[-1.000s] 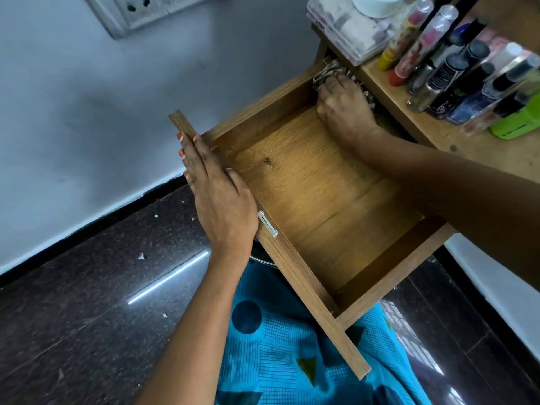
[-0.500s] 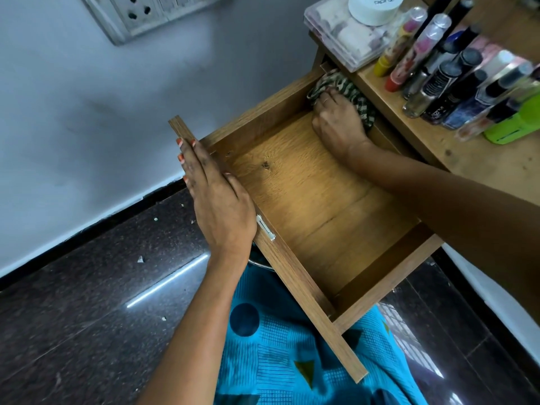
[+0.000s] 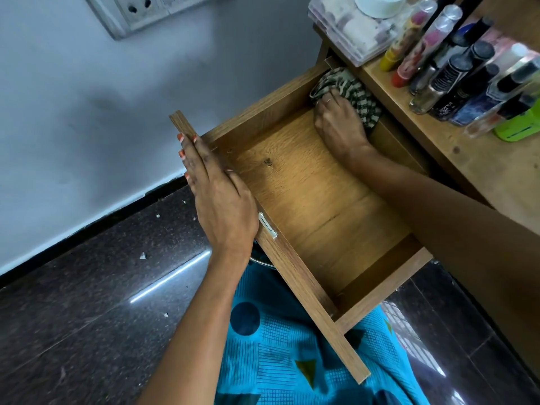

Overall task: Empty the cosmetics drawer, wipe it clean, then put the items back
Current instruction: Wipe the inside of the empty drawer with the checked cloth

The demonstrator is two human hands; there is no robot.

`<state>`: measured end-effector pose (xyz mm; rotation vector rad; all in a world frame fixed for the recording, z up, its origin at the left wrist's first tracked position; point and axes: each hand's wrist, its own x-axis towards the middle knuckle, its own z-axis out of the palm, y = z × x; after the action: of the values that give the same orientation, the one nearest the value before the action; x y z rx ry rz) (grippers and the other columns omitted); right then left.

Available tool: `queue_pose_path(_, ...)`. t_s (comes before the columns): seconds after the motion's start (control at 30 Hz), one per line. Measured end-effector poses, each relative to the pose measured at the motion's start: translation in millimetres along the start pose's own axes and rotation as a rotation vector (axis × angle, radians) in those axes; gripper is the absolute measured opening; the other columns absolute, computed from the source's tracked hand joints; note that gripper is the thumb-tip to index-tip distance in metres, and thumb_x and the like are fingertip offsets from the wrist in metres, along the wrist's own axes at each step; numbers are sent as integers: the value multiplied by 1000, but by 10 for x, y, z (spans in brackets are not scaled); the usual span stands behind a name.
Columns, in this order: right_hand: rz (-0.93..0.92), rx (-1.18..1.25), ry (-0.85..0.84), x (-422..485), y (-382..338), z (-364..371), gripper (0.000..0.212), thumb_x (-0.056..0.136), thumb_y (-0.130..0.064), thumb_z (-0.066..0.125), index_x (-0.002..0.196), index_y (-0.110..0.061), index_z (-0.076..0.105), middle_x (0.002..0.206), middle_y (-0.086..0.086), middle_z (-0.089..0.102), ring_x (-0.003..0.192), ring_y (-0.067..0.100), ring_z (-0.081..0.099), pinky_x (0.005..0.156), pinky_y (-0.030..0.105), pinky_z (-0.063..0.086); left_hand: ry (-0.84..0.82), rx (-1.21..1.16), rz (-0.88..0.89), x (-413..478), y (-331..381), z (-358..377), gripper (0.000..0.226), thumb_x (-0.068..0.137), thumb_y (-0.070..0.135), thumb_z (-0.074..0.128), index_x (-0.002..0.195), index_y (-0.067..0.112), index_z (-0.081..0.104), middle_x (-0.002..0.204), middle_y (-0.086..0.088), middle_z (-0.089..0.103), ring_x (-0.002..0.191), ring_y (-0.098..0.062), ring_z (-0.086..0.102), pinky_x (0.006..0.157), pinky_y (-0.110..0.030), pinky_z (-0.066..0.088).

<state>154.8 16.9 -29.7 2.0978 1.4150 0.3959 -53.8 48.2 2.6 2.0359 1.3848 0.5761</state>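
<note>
Under the tabletop (image 3: 482,171), where the cosmetics (image 3: 450,74) wait, the drawer (image 3: 306,200) stands pulled out and bare. The left hand (image 3: 222,200) lies flat, fingers straight, bracing its front; the right hand (image 3: 340,124) clutches the cloth (image 3: 358,96) in the far corner. Best press into corners, then sweep forward.

Grey wall (image 3: 87,112), glossy dark stone floor (image 3: 73,331).
</note>
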Motion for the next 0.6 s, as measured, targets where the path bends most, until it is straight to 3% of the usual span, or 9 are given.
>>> queue_pose_path(0.13, 82, 306, -60, 47, -55, -36, 32, 93, 2, 38, 123, 8, 48, 137, 24, 41, 137, 34, 24, 113, 40, 23, 0, -15, -8, -11, -6, 6, 58, 94, 7, 30, 146, 8, 4, 156, -7, -4, 144, -18, -2, 119, -38, 13)
queue_pose_path(0.27, 200, 590, -33, 1, -101, -118, 36, 94, 6, 32, 127, 7, 46, 140, 24, 36, 139, 30, 20, 113, 35, 19, -2, -17, -15, -8, -4, -6, 58, 94, 8, 29, 146, 9, 4, 156, -5, -4, 144, -18, -2, 117, -40, 19)
queue_pose_path(0.4, 338, 936, 91, -34, -181, -123, 44, 90, 10, 32, 128, -1, 51, 139, 15, 45, 132, 27, 33, 110, 31, 26, -7, -15, -17, 1, -4, -2, 57, 94, 8, 28, 146, 9, 4, 156, -5, -5, 144, -17, -3, 119, -36, 12)
queue_pose_path(0.53, 632, 1281, 160, -74, -350, -85, 40, 93, 3, 43, 131, -5, 48, 137, 9, 50, 127, 18, 45, 101, 11, 28, -10, -26, -14, 8, -12, 7, 58, 94, 9, 29, 146, 10, 4, 156, -4, -5, 144, -17, -3, 117, -39, 20)
queue_pose_path(0.6, 660, 1276, 129, -54, -425, -77, 43, 92, -1, 49, 134, -7, 44, 142, 7, 44, 133, 19, 38, 107, 19, 29, -10, -28, -14, 14, -16, 12, 58, 94, 9, 29, 147, 10, 5, 156, -4, -5, 144, -17, -3, 117, -40, 20)
